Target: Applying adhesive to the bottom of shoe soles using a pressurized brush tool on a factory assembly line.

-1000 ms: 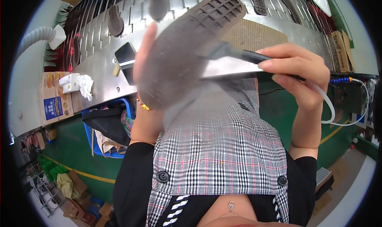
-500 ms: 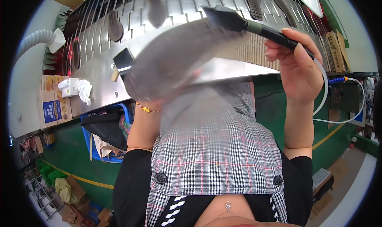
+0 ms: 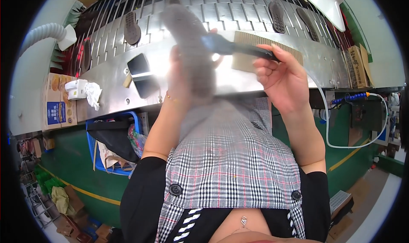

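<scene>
1. The left grip (image 3: 177, 70) is clamped on the sole (image 3: 194, 55), thumb at one edge, fingers at the other; the sole is held up over the front of the metal desk (image 3: 106, 87).
2. The right grip (image 3: 283, 74) is closed around the handle of the brush-like tool (image 3: 245, 50).
3. The tool's head overlaps the sole's edge; blur hides whether they touch. Light, even strokes along the sole's length would probably serve best.
4. The white hose (image 3: 327, 119) should hang slack, clear of the strokes.
</scene>
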`<control>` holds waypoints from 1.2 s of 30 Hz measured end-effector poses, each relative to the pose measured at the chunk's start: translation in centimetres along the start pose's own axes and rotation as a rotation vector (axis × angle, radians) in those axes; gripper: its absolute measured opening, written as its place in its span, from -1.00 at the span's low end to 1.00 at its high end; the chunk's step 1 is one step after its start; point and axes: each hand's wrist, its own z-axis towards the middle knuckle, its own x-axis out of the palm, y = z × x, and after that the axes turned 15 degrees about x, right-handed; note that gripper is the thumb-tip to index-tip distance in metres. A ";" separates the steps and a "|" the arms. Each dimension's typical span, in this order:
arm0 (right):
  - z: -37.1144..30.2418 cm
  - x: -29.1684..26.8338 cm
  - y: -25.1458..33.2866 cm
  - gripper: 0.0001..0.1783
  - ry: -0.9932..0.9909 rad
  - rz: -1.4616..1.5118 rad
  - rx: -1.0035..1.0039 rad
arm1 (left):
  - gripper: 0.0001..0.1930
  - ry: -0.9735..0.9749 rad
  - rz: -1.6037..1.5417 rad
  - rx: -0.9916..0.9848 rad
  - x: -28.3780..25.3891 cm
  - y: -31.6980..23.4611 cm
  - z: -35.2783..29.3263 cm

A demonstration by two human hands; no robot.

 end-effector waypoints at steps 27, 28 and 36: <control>-3.0 5.4 -1.5 -0.75 -0.195 -1.046 -0.336 | -0.45 0.136 0.688 0.338 4.7 2.7 -1.8; -3.2 5.3 -1.7 -0.74 -0.178 -0.967 -0.307 | -0.46 0.130 0.671 0.321 4.6 2.5 -1.8; -3.4 5.1 -2.5 -0.74 -0.159 -0.952 -0.361 | -0.44 0.109 0.933 0.464 4.4 2.3 -1.3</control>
